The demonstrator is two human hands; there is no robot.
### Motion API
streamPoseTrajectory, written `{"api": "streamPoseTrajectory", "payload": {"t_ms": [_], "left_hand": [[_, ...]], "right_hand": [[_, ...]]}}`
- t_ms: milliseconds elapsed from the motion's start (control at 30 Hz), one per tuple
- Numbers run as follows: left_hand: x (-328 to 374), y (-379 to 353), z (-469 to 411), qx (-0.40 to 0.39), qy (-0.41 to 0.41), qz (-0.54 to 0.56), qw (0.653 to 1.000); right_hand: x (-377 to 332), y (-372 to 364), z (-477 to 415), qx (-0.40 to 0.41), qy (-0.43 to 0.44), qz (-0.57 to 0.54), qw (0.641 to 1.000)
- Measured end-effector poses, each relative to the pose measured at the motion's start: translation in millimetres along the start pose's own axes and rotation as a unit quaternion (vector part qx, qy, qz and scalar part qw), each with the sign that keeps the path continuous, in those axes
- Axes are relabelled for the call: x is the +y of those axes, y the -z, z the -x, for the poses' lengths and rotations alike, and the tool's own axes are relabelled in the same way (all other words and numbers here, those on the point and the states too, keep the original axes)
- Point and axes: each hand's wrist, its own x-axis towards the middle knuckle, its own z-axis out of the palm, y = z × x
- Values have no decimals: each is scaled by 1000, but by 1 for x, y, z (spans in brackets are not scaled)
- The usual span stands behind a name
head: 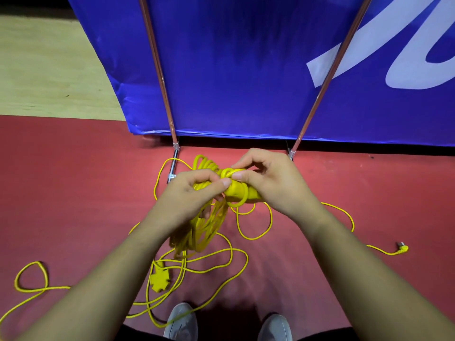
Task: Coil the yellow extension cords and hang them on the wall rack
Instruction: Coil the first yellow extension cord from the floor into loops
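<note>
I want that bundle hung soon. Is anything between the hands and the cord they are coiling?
Nothing: the left hand and right hand already grip the coiled bundle. No wall rack is in view.

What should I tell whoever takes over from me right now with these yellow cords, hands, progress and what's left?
Left hand: shut on the coiled bundle, which hangs in front of the blue banner.
Right hand: pinching cord wraps around the yellow socket block.
Done: one cord mostly coiled and being tied off.
Left: loose cord sprawls on the red floor, its plug far right and another socket end near the feet. Coil that, then hang both; no wall rack in view.
</note>
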Motion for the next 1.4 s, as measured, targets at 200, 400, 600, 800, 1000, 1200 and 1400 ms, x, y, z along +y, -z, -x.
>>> {"api": "streamPoseTrajectory", "payload": {"t_ms": [200,400,600,800,1000,1200,1400], "left_hand": [[4,-3,-5,48,4,-76,996],[9,-1,-8,90,62,2,994],[9,6,-2,73,46,-7,996],[8,2,-4,77,49,-2,996],[7,2,-9,109,100,61,987],[8,7,-5,122,82,66,987],[11,10,-5,112,40,52,992]], "right_hand": [[9,-4,2,41,14,20,999],[15,-6,0,93,-27,-117,988],[9,-9,0,-19,-31,-81,996],[10,-8,0,-40,3,-3,999],[12,-4,4,-28,5,-17,999],[9,-2,5,-68,-16,-3,998],[8,-13,12,-146,-62,50,986]]}}
